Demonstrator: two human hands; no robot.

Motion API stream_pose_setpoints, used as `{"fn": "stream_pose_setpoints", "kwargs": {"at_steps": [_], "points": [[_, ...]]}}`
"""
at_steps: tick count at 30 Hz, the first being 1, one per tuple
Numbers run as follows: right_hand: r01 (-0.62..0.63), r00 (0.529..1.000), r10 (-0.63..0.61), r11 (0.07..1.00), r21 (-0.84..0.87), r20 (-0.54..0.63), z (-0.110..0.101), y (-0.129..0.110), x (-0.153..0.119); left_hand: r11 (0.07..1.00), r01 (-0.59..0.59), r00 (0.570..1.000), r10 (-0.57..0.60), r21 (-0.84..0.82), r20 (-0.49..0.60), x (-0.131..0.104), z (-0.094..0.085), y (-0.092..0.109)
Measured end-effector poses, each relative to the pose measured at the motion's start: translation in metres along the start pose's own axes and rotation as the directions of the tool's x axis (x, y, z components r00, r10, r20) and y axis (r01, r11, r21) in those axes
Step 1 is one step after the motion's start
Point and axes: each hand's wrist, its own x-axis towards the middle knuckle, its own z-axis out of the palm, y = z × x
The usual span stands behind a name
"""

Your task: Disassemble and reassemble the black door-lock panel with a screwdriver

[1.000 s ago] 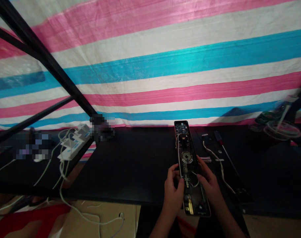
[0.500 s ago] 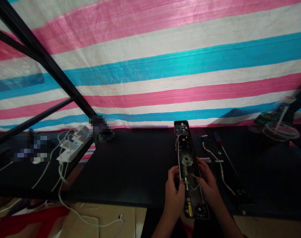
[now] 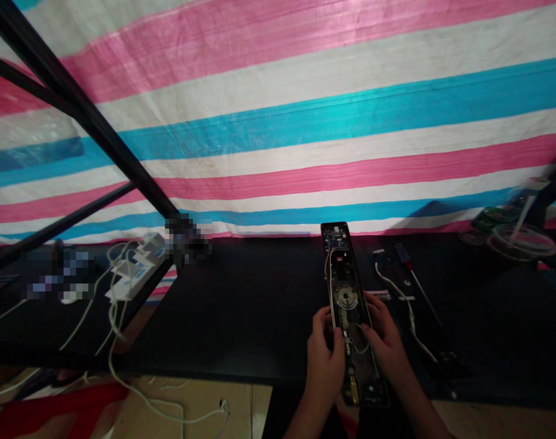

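Observation:
A long, narrow black device housing lies lengthwise before me with its inside uncovered. It holds a circuit board at the far end, a round metal part in the middle and a brass cylinder near me. White wires run along its left side. My left hand grips the left edge, thumb on the rim near a small metal fitting. My right hand wraps the right edge, its thumb over the inside by a thin white wire. The fingertips beneath are hidden.
Right of the housing lie a white cable, a screwdriver and a dark flat panel on the black table. A clear plastic cup stands farther right. A white power strip with cords is at left, by a black frame bar.
Both hands keep their grip on the housing. The housing's near end and the hands have shifted very slightly in view; the right thumb has moved slightly.

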Motion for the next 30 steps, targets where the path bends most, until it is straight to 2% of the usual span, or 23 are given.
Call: {"fn": "stream_pose_setpoints", "kwargs": {"at_steps": [6, 11, 16, 20, 26, 30], "points": [[-0.026, 1.0, 0.026, 1.0, 0.01, 0.001, -0.003, 0.004, 0.001, 0.999, 0.021, 1.0, -0.022, -0.031, -0.01, 0.001, -0.003, 0.002], [-0.03, 0.999, 0.029, 0.999, -0.045, -0.022, -0.009, 0.007, 0.002, 0.995, -0.002, 1.0, 0.003, -0.098, 0.012, 0.004, -0.006, -0.005], [-0.073, 0.997, 0.072, 0.997, -0.038, -0.034, -0.01, 0.008, 0.001, 0.987, 0.025, 1.0, -0.025, -0.161, 0.002, 0.006, -0.009, -0.009], [-0.039, 0.999, 0.037, 0.998, -0.042, -0.039, -0.009, 0.005, 0.001, 0.984, 0.038, 0.999, -0.04, -0.173, -0.005, 0.006, -0.012, -0.011], [-0.043, 0.999, 0.043, 0.999, -0.025, -0.014, -0.01, 0.004, 0.001, 0.981, 0.044, 0.998, -0.035, -0.19, 0.051, 0.004, -0.016, -0.01], [-0.039, 0.999, 0.039, 0.999, 0.027, 0.007, -0.011, 0.004, 0.0, 0.975, 0.013, 0.994, 0.011, -0.22, 0.107, 0.002, -0.019, -0.008]]}}
